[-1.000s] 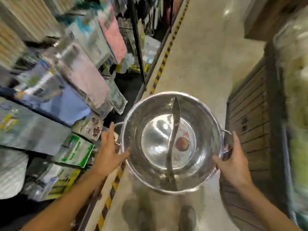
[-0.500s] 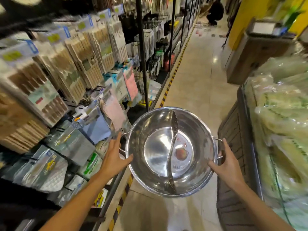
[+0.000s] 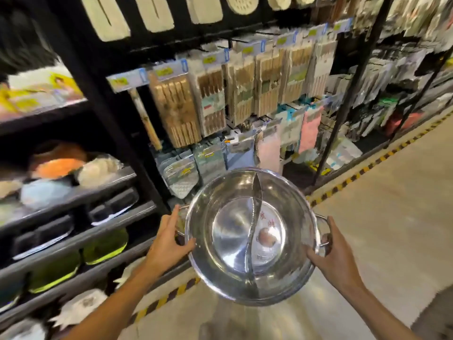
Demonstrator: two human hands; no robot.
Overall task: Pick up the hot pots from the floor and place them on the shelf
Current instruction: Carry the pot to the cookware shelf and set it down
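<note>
A shiny steel hot pot (image 3: 228, 231) with a curved divider down its middle and a round label inside hangs in the air in front of me, over the floor. My left hand (image 3: 169, 241) grips its left handle and rim. On the opposite side my right hand (image 3: 331, 253) is closed on the right handle. The black shelf (image 3: 81, 197) with several tiers stands to the left, its boards holding bowls and dark trays.
Hanging packs of chopsticks (image 3: 245, 92) and cloths (image 3: 267, 148) fill the rack straight ahead. A yellow-and-black striped line (image 3: 362, 170) edges the beige floor (image 3: 382, 217) along the rack's base. A black upright post (image 3: 353, 77) stands right of the pot.
The view has swung left and up from the aisle toward the racks and the tiered shelf. The pot stays level between both hands, which keep the same hold.
</note>
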